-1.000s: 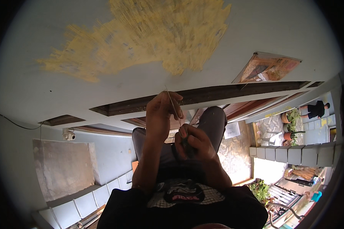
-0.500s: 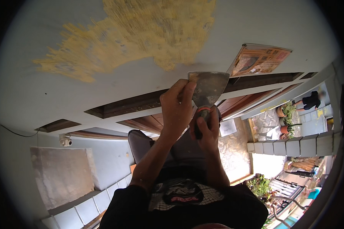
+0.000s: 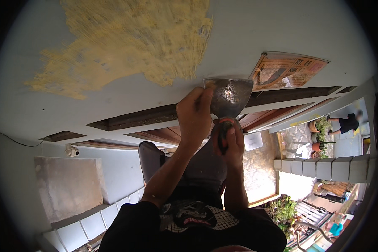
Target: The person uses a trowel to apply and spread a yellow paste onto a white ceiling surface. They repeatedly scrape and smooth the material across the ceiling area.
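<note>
A broad putty knife (image 3: pixel 231 101) with a stained metal blade and a dark handle with red-orange parts is in front of me, blade upward. My right hand (image 3: pixel 234 145) is wrapped round its handle. The fingers and thumb of my left hand (image 3: pixel 194 117) are pinched at the left corner of the blade. Whether a scrap sits between those fingertips is hidden. Beyond the knife is a pale grey wall (image 3: pixel 235 38) with a large, streaky yellow patch (image 3: pixel 134 46) on it, left of the blade. The blade appears apart from that patch.
An orange printed sign (image 3: pixel 290 70) is fixed to the wall right of the blade. Dark recessed openings (image 3: pixel 138 119) run below. A small white camera (image 3: pixel 72 151) and a cable are at left. Potted plants (image 3: pixel 321 126), a tiled ledge (image 3: pixel 323 168) and another person (image 3: pixel 347 122) are at right.
The blade has tilted and now catches a bright glint. My right hand has turned slightly on the handle. The yellow patch has shifted left in view; my left hand stays at the blade's corner.
</note>
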The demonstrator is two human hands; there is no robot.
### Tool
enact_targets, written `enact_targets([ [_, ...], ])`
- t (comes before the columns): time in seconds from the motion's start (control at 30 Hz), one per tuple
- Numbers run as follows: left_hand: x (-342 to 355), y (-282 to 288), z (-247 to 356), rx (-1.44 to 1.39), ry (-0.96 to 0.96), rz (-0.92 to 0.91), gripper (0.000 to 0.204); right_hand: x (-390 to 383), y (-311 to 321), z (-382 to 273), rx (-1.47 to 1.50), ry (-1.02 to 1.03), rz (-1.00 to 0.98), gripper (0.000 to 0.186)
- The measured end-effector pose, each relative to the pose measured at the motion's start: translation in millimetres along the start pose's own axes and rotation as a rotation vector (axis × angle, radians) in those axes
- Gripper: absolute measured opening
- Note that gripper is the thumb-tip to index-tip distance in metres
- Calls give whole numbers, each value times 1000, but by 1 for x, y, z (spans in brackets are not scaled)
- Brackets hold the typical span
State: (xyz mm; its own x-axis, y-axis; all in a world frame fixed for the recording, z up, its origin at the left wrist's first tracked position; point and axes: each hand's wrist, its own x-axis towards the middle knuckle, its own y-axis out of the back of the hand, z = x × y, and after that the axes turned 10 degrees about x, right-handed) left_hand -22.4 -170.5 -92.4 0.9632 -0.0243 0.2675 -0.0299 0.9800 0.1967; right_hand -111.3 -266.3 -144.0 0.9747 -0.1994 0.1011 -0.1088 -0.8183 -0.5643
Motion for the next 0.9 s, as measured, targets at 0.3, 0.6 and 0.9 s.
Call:
enact_targets([
  [0.3, 0, 10, 15, -58, 99, 83, 28, 2, -11, -1, -115, -90, 50, 53],
  [0.6, 1, 12, 22, 86, 8, 84, 31, -7, -25, -6, -117, -147, 140, 49],
  [0.9, -2, 9, 23, 121, 34, 78, 38, -9, -36, -10, -87, -152, 215, 44],
])
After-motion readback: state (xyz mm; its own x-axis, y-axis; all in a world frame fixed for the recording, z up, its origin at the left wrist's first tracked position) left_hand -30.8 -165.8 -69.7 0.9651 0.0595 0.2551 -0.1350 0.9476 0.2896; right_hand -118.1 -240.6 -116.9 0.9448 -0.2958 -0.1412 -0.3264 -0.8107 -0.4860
